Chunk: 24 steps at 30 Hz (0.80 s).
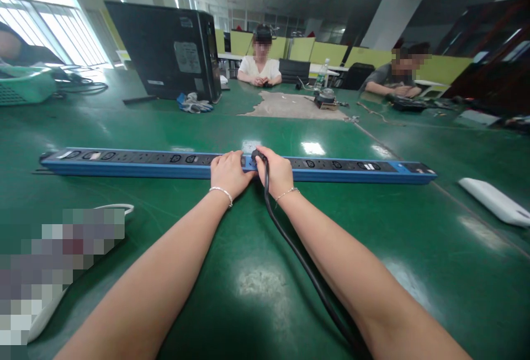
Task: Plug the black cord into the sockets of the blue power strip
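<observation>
A long blue and black power strip [339, 171] with rows of sockets lies across the green table. My left hand [230, 173] rests on the strip near its middle, fingers over the top and wrapped on it. Close beside it, my right hand [275, 171] grips a black plug [256, 155] at the strip's centre. Whether the plug's pins sit inside a socket is hidden. From the plug a thick black cord [290, 239] runs down between my forearms toward the bottom edge.
A black computer case [165, 53] stands at the back left, with gloves [194, 103] beside it. A green basket [27, 85] sits far left. On the right lies a white flat object [494, 201]. A blurred-out item [62, 266] lies at lower left. Several people sit around the table.
</observation>
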Motion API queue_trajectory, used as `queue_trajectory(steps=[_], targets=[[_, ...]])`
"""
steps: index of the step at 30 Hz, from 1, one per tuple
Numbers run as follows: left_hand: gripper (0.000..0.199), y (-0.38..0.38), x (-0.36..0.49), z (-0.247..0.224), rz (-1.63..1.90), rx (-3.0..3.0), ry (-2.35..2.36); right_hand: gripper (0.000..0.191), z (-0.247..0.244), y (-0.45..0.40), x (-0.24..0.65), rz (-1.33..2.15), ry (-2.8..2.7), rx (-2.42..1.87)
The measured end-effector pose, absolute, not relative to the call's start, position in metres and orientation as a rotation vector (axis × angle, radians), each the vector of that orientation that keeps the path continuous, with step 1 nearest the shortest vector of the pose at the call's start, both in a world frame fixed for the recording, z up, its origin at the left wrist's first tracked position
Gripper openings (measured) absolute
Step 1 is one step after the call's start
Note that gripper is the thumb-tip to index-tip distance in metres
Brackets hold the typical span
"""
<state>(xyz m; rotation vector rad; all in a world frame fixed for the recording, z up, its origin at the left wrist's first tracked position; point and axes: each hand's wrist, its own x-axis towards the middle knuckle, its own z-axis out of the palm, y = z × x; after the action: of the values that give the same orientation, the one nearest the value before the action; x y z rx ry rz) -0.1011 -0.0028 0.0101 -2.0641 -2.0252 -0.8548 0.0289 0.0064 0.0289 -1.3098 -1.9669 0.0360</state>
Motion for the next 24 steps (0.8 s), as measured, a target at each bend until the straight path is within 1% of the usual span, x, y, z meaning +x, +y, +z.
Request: queue_trajectory(steps=[5,10,13,17,24], targets=[[0.048,-0.004,-0.099,0.01,-0.895,-2.064,-2.038,0.035,0.037,0.008,0.023,-0.05,-2.075,-1.367],[0.062,-0.007,-0.097,0.014,-0.886,-2.21,-1.94,0.028,0.048,0.008,0.013,-0.134,-2.222,-1.486],[0.067,-0.006,-0.098,0.016,-0.849,-2.287,-1.866,0.03,0.049,0.005,0.01,-0.217,-2.296,-1.507],[0.06,-0.004,-0.096,0.013,-0.91,-2.309,-1.839,0.038,0.041,0.001,0.017,-0.283,-2.361,-1.399],[0.04,0.001,-0.093,0.009,-0.924,-2.226,-1.904,0.053,0.021,0.012,0.057,-0.148,-2.471,-1.125]])
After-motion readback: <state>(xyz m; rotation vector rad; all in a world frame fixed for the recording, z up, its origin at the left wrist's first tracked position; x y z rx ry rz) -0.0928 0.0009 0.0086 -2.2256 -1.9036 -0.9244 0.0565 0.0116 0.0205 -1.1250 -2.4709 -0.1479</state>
